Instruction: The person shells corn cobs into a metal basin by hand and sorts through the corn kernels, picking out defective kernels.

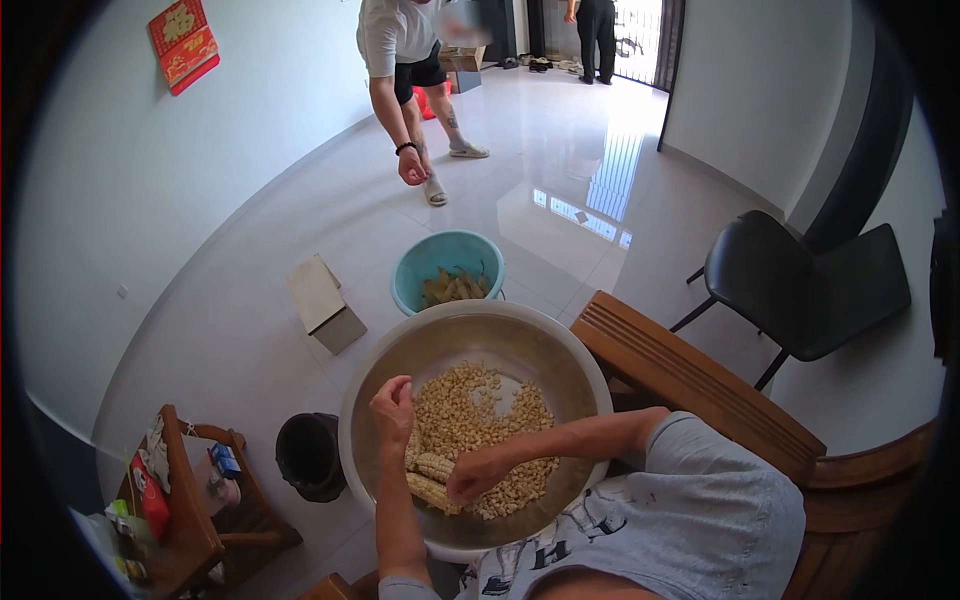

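A wide metal basin (570, 365) sits in front of me with many loose pale corn kernels (470, 405) in it. Several corn cobs (432, 491) with kernels on them lie at its near left side. My right hand (478, 474) reaches in from the right, its fingers curled down at the end of a cob. Over the basin's left part, my left hand (393, 405) is raised with fingers bent together; whatever they may hold is too small to make out.
Beyond the basin stands a teal tub (400, 275) with yellowish pieces inside. A cardboard box (327, 305), a black bin (311, 457) and a wooden side table (190, 500) are leftward. A wooden bench (690, 380) and black chair (770, 285) stand right. One person (400, 40) bends ahead; another (597, 40) stands by the door.
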Action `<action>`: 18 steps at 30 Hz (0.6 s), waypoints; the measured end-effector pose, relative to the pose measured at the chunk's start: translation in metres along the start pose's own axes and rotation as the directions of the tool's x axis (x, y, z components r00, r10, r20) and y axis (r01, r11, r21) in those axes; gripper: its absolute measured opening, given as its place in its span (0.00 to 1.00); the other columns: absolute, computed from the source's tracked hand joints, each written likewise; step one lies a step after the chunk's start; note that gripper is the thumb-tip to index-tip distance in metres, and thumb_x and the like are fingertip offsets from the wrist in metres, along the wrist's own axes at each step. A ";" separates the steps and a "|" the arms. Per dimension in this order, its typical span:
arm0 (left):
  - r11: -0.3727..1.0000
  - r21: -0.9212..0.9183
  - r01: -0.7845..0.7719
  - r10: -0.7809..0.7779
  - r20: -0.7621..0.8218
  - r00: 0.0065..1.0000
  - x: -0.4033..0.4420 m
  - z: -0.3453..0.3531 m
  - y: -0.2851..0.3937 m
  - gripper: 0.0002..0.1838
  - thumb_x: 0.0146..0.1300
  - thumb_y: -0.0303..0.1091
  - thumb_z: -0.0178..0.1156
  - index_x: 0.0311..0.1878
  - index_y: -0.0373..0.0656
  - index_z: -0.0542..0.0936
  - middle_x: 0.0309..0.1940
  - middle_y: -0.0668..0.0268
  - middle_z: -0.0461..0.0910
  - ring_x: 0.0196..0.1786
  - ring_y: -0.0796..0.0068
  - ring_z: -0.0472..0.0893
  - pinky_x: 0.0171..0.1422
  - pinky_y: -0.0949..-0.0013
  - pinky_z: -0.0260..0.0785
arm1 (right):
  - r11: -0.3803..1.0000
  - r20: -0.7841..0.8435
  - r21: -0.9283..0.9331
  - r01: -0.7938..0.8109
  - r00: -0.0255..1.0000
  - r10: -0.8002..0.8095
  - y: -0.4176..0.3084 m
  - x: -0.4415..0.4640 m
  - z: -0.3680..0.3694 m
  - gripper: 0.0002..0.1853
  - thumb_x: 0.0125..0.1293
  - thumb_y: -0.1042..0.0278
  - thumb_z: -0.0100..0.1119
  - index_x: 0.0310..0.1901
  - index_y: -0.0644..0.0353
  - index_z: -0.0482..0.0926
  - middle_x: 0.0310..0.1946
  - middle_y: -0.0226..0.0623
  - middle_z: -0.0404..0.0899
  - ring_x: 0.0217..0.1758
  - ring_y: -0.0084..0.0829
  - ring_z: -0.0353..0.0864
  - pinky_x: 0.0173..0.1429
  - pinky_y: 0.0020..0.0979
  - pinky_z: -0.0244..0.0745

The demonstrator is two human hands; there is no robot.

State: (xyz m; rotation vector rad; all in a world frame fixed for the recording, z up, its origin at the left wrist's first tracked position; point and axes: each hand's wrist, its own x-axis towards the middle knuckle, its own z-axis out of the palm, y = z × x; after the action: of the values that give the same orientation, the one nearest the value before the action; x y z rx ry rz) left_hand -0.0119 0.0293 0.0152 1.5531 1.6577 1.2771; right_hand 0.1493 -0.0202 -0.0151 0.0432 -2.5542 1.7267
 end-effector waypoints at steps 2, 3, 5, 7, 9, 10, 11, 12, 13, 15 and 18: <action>1.000 0.009 -0.006 0.006 -0.001 1.000 0.000 0.000 -0.002 0.09 0.58 0.29 0.55 0.37 0.34 0.79 0.21 0.65 0.78 0.25 0.80 0.77 0.31 0.75 0.68 | 1.000 0.011 0.001 0.001 1.000 -0.001 0.001 0.001 0.000 0.05 0.57 0.70 0.54 0.33 0.61 0.78 0.23 0.32 0.78 0.26 0.23 0.75 0.32 0.28 0.70; 1.000 0.003 -0.008 0.008 -0.002 1.000 0.001 0.000 -0.002 0.09 0.58 0.29 0.55 0.37 0.34 0.79 0.20 0.65 0.78 0.24 0.80 0.77 0.31 0.74 0.68 | 1.000 0.008 0.014 -0.002 1.000 0.001 0.003 0.001 0.001 0.05 0.57 0.70 0.54 0.33 0.61 0.78 0.23 0.32 0.78 0.26 0.23 0.75 0.32 0.28 0.70; 1.000 0.001 -0.010 0.010 0.003 1.000 0.000 0.000 -0.003 0.09 0.58 0.29 0.55 0.37 0.34 0.79 0.20 0.65 0.77 0.24 0.80 0.76 0.31 0.74 0.68 | 1.000 0.006 0.028 -0.009 1.000 0.009 0.002 0.000 0.002 0.05 0.57 0.70 0.54 0.33 0.61 0.78 0.23 0.32 0.78 0.26 0.23 0.75 0.32 0.28 0.70; 1.000 0.005 -0.011 0.011 0.016 1.000 0.001 0.000 -0.003 0.09 0.58 0.29 0.55 0.37 0.34 0.79 0.20 0.65 0.77 0.24 0.80 0.76 0.31 0.74 0.68 | 0.999 0.006 0.027 -0.023 1.000 0.023 -0.003 -0.001 -0.001 0.05 0.57 0.71 0.55 0.32 0.61 0.78 0.23 0.32 0.78 0.26 0.23 0.75 0.32 0.28 0.70; 1.000 0.010 -0.028 0.028 0.019 0.999 0.002 0.001 -0.006 0.09 0.58 0.29 0.55 0.37 0.34 0.79 0.21 0.65 0.77 0.24 0.80 0.76 0.32 0.74 0.68 | 0.999 -0.002 0.019 -0.043 0.999 0.044 -0.006 -0.001 -0.001 0.05 0.57 0.71 0.55 0.32 0.61 0.78 0.23 0.31 0.78 0.26 0.23 0.75 0.32 0.28 0.70; 0.999 0.013 -0.035 0.035 0.017 0.999 0.001 0.001 -0.007 0.09 0.58 0.29 0.55 0.36 0.34 0.79 0.21 0.65 0.77 0.24 0.80 0.76 0.32 0.74 0.69 | 0.999 -0.001 0.015 -0.052 0.999 0.052 -0.006 -0.001 0.000 0.04 0.57 0.71 0.55 0.32 0.61 0.78 0.23 0.31 0.78 0.26 0.23 0.75 0.31 0.28 0.70; 0.999 0.020 -0.030 0.029 0.027 0.999 0.001 0.001 -0.008 0.09 0.58 0.29 0.55 0.36 0.34 0.79 0.21 0.65 0.77 0.25 0.80 0.76 0.32 0.74 0.69 | 0.999 -0.002 0.023 -0.042 0.999 0.042 -0.004 -0.001 0.001 0.04 0.57 0.71 0.54 0.32 0.61 0.77 0.23 0.31 0.78 0.25 0.23 0.75 0.31 0.28 0.69; 0.999 0.028 -0.027 0.026 0.035 0.999 0.001 0.001 -0.009 0.09 0.58 0.29 0.55 0.36 0.34 0.79 0.21 0.64 0.77 0.25 0.79 0.77 0.32 0.74 0.69 | 0.999 -0.002 0.030 -0.030 1.000 0.031 -0.001 -0.001 0.002 0.04 0.58 0.71 0.54 0.32 0.60 0.76 0.23 0.31 0.77 0.25 0.24 0.74 0.32 0.28 0.69; 0.999 0.036 -0.024 0.022 0.039 0.999 0.001 0.001 -0.010 0.09 0.58 0.29 0.55 0.36 0.34 0.79 0.21 0.64 0.77 0.25 0.79 0.77 0.32 0.74 0.69 | 0.999 0.001 0.035 -0.018 1.000 0.018 0.002 -0.001 0.002 0.03 0.58 0.72 0.54 0.32 0.60 0.76 0.22 0.31 0.76 0.25 0.24 0.73 0.32 0.29 0.68; 0.998 0.059 -0.010 0.007 0.055 0.998 0.001 -0.001 -0.004 0.09 0.57 0.29 0.55 0.36 0.34 0.79 0.22 0.62 0.78 0.26 0.78 0.78 0.33 0.73 0.69 | 0.999 0.004 0.034 -0.023 1.000 0.023 0.002 0.000 0.002 0.03 0.58 0.71 0.54 0.32 0.60 0.76 0.22 0.32 0.76 0.25 0.24 0.73 0.32 0.29 0.69; 0.997 0.072 -0.035 0.031 0.060 0.998 0.000 0.003 -0.006 0.09 0.57 0.29 0.55 0.36 0.35 0.79 0.24 0.60 0.79 0.27 0.75 0.79 0.34 0.72 0.70 | 1.000 -0.020 0.027 0.013 1.000 -0.012 0.009 -0.001 0.004 0.04 0.57 0.71 0.55 0.32 0.60 0.77 0.23 0.31 0.78 0.26 0.24 0.76 0.32 0.28 0.70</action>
State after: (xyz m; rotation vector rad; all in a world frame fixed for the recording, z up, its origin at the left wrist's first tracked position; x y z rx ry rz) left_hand -0.0120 0.0303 0.0090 1.6513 1.6655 1.1877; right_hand 0.1496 -0.0211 -0.0249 0.0430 -2.5110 1.7491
